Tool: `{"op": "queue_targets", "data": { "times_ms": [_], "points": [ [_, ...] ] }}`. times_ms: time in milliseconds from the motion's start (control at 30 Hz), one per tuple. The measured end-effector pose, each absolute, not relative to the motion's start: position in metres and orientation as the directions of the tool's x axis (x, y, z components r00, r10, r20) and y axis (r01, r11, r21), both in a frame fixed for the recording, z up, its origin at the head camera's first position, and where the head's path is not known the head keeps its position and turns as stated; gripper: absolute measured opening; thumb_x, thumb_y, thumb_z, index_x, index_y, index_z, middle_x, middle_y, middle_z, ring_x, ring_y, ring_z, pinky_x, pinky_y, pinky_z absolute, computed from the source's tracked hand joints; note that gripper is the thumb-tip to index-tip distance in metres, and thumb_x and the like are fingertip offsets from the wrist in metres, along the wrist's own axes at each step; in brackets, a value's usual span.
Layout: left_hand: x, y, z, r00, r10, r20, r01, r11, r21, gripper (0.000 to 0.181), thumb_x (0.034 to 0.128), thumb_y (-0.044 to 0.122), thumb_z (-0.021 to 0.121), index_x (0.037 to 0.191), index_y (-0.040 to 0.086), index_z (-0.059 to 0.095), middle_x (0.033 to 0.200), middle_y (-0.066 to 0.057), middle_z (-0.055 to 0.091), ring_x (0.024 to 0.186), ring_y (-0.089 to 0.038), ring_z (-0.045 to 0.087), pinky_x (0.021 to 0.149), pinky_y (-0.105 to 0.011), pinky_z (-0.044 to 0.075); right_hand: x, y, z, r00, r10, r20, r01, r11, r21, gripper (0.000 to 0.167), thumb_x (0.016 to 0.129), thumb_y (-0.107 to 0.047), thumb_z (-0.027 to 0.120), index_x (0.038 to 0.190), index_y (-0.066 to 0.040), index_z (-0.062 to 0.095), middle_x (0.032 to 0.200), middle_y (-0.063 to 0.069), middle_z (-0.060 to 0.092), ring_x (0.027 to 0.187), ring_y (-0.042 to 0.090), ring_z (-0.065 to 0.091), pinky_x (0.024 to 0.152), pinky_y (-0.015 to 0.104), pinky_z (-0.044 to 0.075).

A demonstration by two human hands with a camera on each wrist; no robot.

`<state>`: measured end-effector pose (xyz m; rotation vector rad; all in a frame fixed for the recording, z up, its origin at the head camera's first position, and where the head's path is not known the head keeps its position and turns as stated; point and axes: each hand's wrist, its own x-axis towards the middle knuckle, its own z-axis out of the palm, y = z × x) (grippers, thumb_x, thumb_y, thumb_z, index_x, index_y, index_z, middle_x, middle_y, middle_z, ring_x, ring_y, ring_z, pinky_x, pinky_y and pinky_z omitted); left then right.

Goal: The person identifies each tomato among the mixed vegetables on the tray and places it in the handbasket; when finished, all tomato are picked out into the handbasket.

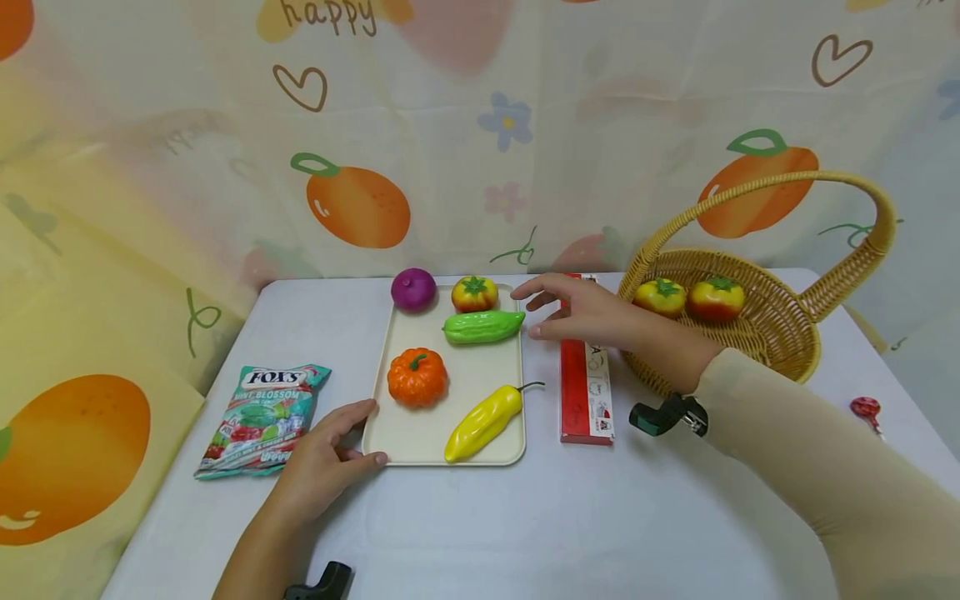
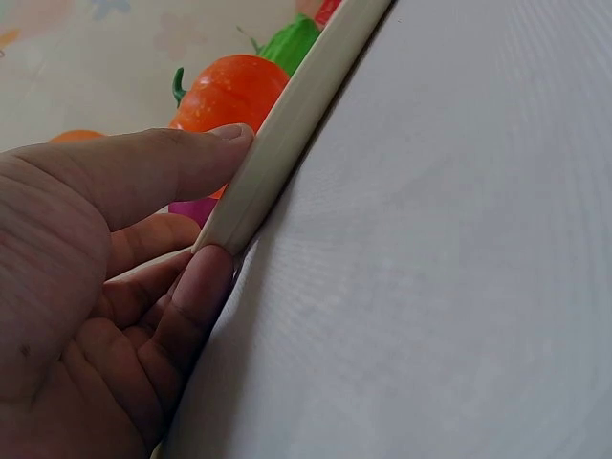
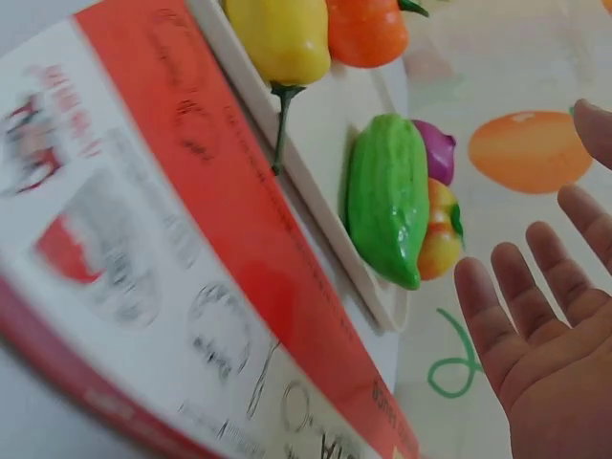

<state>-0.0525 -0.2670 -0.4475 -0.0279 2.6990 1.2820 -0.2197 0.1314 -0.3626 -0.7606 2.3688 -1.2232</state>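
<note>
My left hand (image 1: 324, 454) holds the near left corner of a cream tray (image 1: 480, 446); its thumb lies along the front rim and its fingers touch the left side. Beyond the tray's right edge, close to the far corner, my right hand (image 1: 577, 310) hovers with loosely spread fingers and nothing in them. Nearest to it is a green bitter melon (image 1: 483, 327), with a red-yellow tomato (image 1: 474, 294) just behind. The tray also carries a purple onion (image 1: 413, 290) at its far left corner, an orange pumpkin (image 1: 417, 377) and a yellow pepper (image 1: 483, 423).
A red and white box (image 1: 587, 392) lies right of the tray, partly under the right hand. Farther right stands a wicker basket (image 1: 780, 333) with two tomatoes inside. A Fox's candy bag (image 1: 262, 421) lies at left, a red lollipop (image 1: 866, 408) at far right.
</note>
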Motion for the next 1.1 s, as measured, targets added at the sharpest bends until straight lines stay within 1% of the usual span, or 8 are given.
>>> {"op": "queue_targets", "data": {
  "times_ms": [67,200,467,600,700,833,1000,1100],
  "points": [
    [-0.052,-0.267,-0.447,-0.988,0.049,-0.146,-0.082,0.631,0.771,0.079,0.0868,0.021,0.092,0.156,0.011,0.055,0.159,-0.010,0.053,0.104,-0.023,0.062,0.081,-0.021,0.058,-0.223,0.127,-0.364,-0.795,-0.604,-0.056,-0.298,0.470,-0.831,0.054,0.097,-0.020,0.079,0.148,-0.020,0.060,0.148,0.002,0.060,0.136,0.028,0.057,0.108,0.048,0.053],
    [-0.053,-0.267,-0.447,-0.988,0.048,-0.145,-0.083,0.626,0.775,0.079,0.0866,0.020,0.092,0.156,0.011,0.056,0.159,-0.009,0.053,0.107,-0.024,0.061,0.082,-0.022,0.058,-0.229,0.118,-0.367,-0.808,-0.588,-0.035,-0.293,0.453,-0.842,0.053,0.098,-0.018,0.078,0.147,-0.020,0.060,0.148,0.000,0.060,0.136,0.024,0.056,0.109,0.047,0.052],
    [-0.053,-0.268,-0.448,-0.987,0.051,-0.154,-0.090,0.616,0.783,0.080,0.0865,0.022,0.092,0.157,0.011,0.055,0.161,-0.010,0.051,0.101,-0.023,0.062,0.081,-0.022,0.058,-0.244,0.101,-0.373,-0.841,-0.541,-0.019,-0.259,0.434,-0.863,0.054,0.097,-0.019,0.078,0.148,-0.015,0.059,0.150,0.002,0.060,0.136,0.026,0.055,0.112,0.046,0.050],
    [-0.054,-0.268,-0.448,-0.987,0.051,-0.151,-0.088,0.615,0.784,0.080,0.0861,0.021,0.092,0.156,0.011,0.055,0.160,-0.009,0.051,0.101,-0.024,0.062,0.081,-0.022,0.058,-0.253,0.096,-0.378,-0.849,-0.529,-0.017,-0.242,0.416,-0.877,0.054,0.098,-0.019,0.077,0.149,-0.013,0.059,0.152,0.006,0.058,0.138,0.029,0.054,0.113,0.048,0.049],
    [-0.054,-0.268,-0.448,-0.988,0.050,-0.148,-0.086,0.619,0.781,0.079,0.0862,0.020,0.092,0.156,0.011,0.056,0.160,-0.009,0.052,0.102,-0.024,0.062,0.081,-0.022,0.058,-0.259,0.093,-0.380,-0.854,-0.519,-0.024,-0.231,0.420,-0.878,0.055,0.098,-0.019,0.076,0.150,-0.014,0.058,0.155,0.009,0.056,0.139,0.030,0.053,0.115,0.050,0.046],
    [-0.053,-0.268,-0.448,-0.988,0.049,-0.143,-0.082,0.624,0.777,0.079,0.0861,0.020,0.092,0.156,0.010,0.056,0.160,-0.009,0.053,0.105,-0.024,0.061,0.081,-0.022,0.058,-0.265,0.088,-0.381,-0.869,-0.494,-0.033,-0.209,0.427,-0.880,0.054,0.099,-0.020,0.077,0.149,-0.016,0.059,0.155,0.007,0.057,0.138,0.028,0.053,0.116,0.051,0.044],
    [-0.053,-0.268,-0.447,-0.988,0.044,-0.148,-0.088,0.628,0.774,0.079,0.0859,0.021,0.093,0.156,0.011,0.056,0.160,-0.009,0.053,0.103,-0.023,0.062,0.081,-0.022,0.058,-0.272,0.082,-0.385,-0.879,-0.474,-0.047,-0.181,0.424,-0.888,0.053,0.099,-0.022,0.077,0.149,-0.016,0.059,0.154,0.006,0.057,0.138,0.028,0.053,0.115,0.051,0.044],
    [-0.053,-0.268,-0.447,-0.988,0.044,-0.151,-0.090,0.627,0.773,0.080,0.0859,0.022,0.093,0.156,0.011,0.056,0.160,-0.009,0.053,0.102,-0.023,0.062,0.081,-0.022,0.058,-0.277,0.078,-0.387,-0.881,-0.470,-0.057,-0.166,0.418,-0.893,0.054,0.099,-0.021,0.077,0.149,-0.015,0.059,0.155,0.009,0.055,0.138,0.028,0.052,0.115,0.050,0.044]
  ]
}}
